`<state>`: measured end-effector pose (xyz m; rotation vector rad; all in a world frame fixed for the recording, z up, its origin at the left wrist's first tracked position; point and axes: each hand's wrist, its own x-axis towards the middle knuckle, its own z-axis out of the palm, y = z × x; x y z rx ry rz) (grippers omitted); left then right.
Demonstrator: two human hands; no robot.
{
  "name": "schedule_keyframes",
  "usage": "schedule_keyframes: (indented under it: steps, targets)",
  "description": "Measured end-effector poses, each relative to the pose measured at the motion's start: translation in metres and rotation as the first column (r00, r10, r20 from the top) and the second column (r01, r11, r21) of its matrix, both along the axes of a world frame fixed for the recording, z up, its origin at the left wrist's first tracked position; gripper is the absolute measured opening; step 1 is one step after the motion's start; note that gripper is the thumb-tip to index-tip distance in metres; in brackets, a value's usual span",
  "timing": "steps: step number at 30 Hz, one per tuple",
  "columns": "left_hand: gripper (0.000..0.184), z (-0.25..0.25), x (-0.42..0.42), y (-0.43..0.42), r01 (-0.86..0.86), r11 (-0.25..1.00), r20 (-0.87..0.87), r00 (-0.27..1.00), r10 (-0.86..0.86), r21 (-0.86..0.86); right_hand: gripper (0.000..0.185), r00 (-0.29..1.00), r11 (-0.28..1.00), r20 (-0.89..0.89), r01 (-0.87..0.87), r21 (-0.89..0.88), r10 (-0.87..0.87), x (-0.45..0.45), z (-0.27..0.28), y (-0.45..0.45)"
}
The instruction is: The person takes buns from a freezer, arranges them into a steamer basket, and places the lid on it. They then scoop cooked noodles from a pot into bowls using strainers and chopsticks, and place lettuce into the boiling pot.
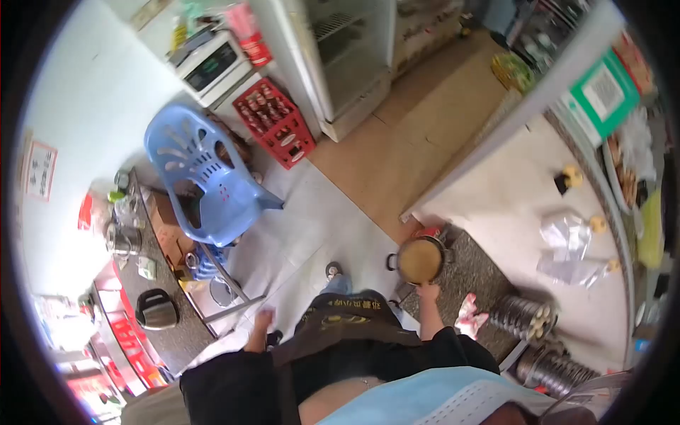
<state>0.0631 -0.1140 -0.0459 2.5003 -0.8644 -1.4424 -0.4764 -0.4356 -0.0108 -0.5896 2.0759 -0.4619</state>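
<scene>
A dark round pot [419, 261] with loop handles on its sides holds something smooth and yellow-brown. It is at the corner of a speckled stone counter [464, 265]. My right hand [427, 291] is closed at the pot's near rim, and its fingers are partly hidden. A crumpled white and red cloth or bag [470, 316] lies on the counter to the right of that hand. On the other side, my left hand [264, 319] hangs low beside my dark apron [347, 312], near a metal-framed table. It is small and blurred, so its fingers are not clear.
A blue plastic chair [219, 188] stands ahead on the left, with a red bottle crate [275, 122] beyond it. An open fridge [354, 64] is farther ahead. Metal canisters [524, 316] stand on the right. A black kettle-like appliance [156, 309] sits on the left counter.
</scene>
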Motion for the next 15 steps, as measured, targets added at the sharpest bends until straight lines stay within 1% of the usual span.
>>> schedule_keyframes:
  steps: [1,2,3,4,5,7,8,9,10,11,13,14,15]
  targets:
    - [0.036,0.03,0.013,-0.06,-0.194,0.956,0.007,0.98,0.201,-0.22,0.026,0.991,0.988,0.05,-0.116,-0.097,0.121,0.025,-0.029,-0.004]
    - [0.041,0.078,0.059,-0.104,-0.312,0.911,-0.167,0.947,0.275,-0.271,0.023,0.958,0.96,0.162,-0.208,-0.187,0.239,0.088,-0.069,0.009]
    - [0.047,0.15,0.038,-0.172,-0.466,0.837,-0.278,0.877,0.393,-0.286,0.019,0.895,0.968,0.43,-0.005,-0.25,0.115,0.15,0.016,-0.015]
    - [0.061,0.201,0.026,-0.224,-0.501,0.826,-0.465,0.814,0.348,-0.259,0.017,0.865,0.962,0.458,-0.092,-0.256,0.205,0.188,0.06,-0.043]
    - [0.073,0.227,0.022,-0.265,-0.47,0.85,-0.611,0.753,0.246,-0.237,0.016,0.824,0.949,0.49,-0.171,-0.264,0.285,0.22,0.085,-0.07]
    - [0.08,0.256,0.012,-0.336,-0.434,0.854,-0.667,0.731,0.147,-0.288,0.016,0.733,0.881,0.5,-0.309,-0.36,0.461,0.272,0.106,-0.129]
    - [0.076,0.263,0.014,-0.365,-0.447,0.84,-0.71,0.695,0.109,-0.309,0.016,0.73,0.877,0.502,-0.302,-0.373,0.464,0.295,0.122,-0.161]
    - [0.072,0.269,0.017,-0.394,-0.454,0.829,-0.75,0.658,0.065,-0.327,0.017,0.707,0.836,0.454,-0.403,-0.372,0.542,0.314,0.14,-0.19]
    - [0.064,0.284,0.02,-0.423,-0.51,0.79,-0.794,0.606,0.048,-0.341,0.018,0.679,0.791,0.408,-0.493,-0.362,0.61,0.33,0.154,-0.219]
    - [0.064,0.287,0.027,-0.449,-0.488,0.8,-0.788,0.615,0.03,-0.35,0.018,0.689,0.8,0.412,-0.471,-0.372,0.597,0.343,0.162,-0.25]
    - [0.052,0.285,0.037,-0.501,-0.639,0.689,-0.852,0.519,0.06,-0.341,0.021,0.615,0.69,0.322,-0.582,-0.431,0.72,0.36,0.17,-0.313]
    - [0.047,0.282,0.041,-0.53,-0.671,0.628,-0.822,0.563,0.085,-0.394,0.021,0.632,0.706,0.329,-0.559,-0.435,0.702,0.365,0.169,-0.341]
    - [0.047,0.285,0.043,-0.559,-0.647,0.646,-0.813,0.578,0.069,-0.405,0.026,0.65,0.718,0.337,-0.504,-0.48,0.681,0.374,0.172,-0.371]
